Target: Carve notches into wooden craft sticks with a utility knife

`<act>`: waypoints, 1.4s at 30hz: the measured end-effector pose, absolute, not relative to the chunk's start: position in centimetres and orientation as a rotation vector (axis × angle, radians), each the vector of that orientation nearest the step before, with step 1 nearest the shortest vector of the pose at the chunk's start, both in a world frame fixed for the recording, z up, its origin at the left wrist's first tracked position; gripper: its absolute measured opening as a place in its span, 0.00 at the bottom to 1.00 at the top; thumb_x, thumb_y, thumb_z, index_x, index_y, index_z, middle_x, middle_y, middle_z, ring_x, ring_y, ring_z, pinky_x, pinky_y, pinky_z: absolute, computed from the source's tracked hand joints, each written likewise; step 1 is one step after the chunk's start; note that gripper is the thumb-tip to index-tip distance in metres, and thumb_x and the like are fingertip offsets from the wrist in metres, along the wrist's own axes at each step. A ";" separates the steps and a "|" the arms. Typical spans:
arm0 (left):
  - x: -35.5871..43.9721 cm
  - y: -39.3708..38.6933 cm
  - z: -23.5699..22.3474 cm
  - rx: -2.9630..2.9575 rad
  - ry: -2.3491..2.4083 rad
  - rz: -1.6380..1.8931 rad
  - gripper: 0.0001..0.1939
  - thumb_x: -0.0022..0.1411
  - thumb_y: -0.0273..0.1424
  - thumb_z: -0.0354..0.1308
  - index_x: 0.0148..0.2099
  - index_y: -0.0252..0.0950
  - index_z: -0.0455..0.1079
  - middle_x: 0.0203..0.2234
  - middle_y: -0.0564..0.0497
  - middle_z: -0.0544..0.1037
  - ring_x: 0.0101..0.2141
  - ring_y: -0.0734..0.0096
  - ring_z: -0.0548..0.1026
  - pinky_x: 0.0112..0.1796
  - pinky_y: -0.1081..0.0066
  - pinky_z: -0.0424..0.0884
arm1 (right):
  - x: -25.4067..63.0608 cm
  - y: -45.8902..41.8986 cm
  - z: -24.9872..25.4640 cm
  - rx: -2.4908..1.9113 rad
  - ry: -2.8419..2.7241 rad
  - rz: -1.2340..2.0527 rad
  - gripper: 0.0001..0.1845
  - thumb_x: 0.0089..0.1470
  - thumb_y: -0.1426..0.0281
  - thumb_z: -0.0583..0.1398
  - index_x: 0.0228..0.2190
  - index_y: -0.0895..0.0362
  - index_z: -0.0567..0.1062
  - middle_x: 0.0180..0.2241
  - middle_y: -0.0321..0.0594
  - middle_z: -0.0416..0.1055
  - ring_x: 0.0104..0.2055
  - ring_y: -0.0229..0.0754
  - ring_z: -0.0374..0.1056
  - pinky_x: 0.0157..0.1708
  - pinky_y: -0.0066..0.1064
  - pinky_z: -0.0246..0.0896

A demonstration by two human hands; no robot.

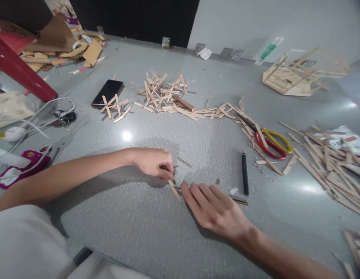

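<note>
My left hand (156, 164) is closed, its thumb and fingers pinching the top of a short wooden craft stick (175, 192) just above the table. My right hand (216, 209) is wrapped around a slim knife-like tool (238, 200) whose dark and yellow-striped end sticks out past the palm. Its thin tip reaches the side of the stick; whether it cuts into the wood I cannot tell. A thin sliver (184, 161) lies just beyond my left hand. Right of my right hand rests a black pen-like object (244, 173), and a small white piece (234, 190) lies nearby.
Loose craft sticks (161, 91) spread across the back. Red-and-yellow scissors (271, 144) and another stick pile (328, 162) lie right. A wooden frame (302, 75) stands back right. A phone (108, 93), cables (37, 112) and a red pole (21, 66) are left.
</note>
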State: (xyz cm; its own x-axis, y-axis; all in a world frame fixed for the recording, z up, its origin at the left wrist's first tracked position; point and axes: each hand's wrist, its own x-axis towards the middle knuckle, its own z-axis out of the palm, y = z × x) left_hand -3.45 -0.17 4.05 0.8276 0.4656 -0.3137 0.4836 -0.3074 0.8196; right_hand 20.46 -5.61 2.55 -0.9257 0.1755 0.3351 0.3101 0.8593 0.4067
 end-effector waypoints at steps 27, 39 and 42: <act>-3.2 -1.2 4.5 1.889 0.860 0.023 0.18 0.65 0.34 0.51 0.24 0.32 0.68 0.14 0.55 0.64 0.16 0.80 0.55 0.19 0.76 0.51 | 20.0 -6.0 2.4 -0.502 -2.713 -0.684 0.09 0.59 0.76 0.56 0.37 0.66 0.76 0.23 0.36 0.66 0.26 0.36 0.57 0.26 0.33 0.47; -3.3 -1.0 4.5 1.851 0.835 -0.017 0.19 0.66 0.37 0.50 0.24 0.33 0.67 0.14 0.56 0.61 0.15 0.80 0.52 0.18 0.75 0.49 | 20.2 -5.8 2.3 -0.520 -2.731 -0.617 0.09 0.60 0.77 0.54 0.35 0.64 0.76 0.23 0.36 0.65 0.25 0.36 0.57 0.26 0.34 0.45; -3.3 -1.0 4.4 1.867 0.831 -0.003 0.19 0.66 0.36 0.50 0.24 0.33 0.67 0.14 0.56 0.61 0.15 0.80 0.52 0.18 0.75 0.49 | 20.2 -5.8 2.3 -0.532 -2.745 -0.595 0.10 0.60 0.78 0.53 0.35 0.65 0.75 0.23 0.36 0.65 0.25 0.37 0.57 0.26 0.34 0.45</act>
State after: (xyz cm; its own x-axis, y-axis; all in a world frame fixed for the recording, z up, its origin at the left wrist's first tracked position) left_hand -3.33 -1.01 4.41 0.7591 0.5397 -0.3641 0.5420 -0.2142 0.8126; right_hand 20.16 -5.78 2.35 -0.8923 0.2922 0.3441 0.4084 0.8473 0.3396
